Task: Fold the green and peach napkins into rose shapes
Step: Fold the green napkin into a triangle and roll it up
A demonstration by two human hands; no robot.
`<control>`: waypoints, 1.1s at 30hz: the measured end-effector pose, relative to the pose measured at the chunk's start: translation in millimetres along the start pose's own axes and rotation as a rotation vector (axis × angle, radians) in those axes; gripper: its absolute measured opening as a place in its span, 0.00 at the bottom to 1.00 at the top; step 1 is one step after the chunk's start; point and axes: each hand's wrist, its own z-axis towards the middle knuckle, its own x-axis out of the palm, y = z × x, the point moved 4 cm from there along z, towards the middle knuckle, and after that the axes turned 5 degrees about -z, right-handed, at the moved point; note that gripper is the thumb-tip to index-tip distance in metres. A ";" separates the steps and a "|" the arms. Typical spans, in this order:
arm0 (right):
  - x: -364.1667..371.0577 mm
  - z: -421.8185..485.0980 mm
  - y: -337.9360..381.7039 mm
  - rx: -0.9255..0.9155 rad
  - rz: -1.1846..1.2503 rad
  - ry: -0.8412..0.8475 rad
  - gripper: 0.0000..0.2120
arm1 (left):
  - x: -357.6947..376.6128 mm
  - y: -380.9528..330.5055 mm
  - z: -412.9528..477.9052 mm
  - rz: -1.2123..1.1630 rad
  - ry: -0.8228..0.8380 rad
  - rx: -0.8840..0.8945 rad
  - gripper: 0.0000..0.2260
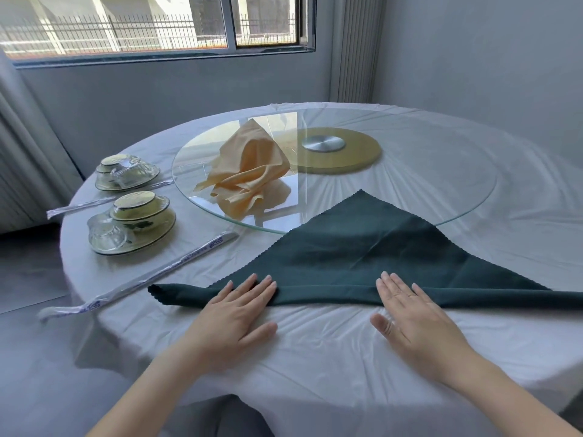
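Here, the left hand and right hand, fingers flat and spread, press the green napkin's rolled near edge, which runs crosswise before both; the peach napkin lies crumpled beyond, on the glass turntable.

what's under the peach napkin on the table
The peach napkin lies crumpled on the glass turntable, with white tablecloth showing through the glass. Anything beneath its folds is hidden.
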 end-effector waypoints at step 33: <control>-15.8 -0.3 -40.3 0.013 0.333 -0.236 0.14 | -13.9 -63.5 55.5 -0.129 -0.303 0.129 0.16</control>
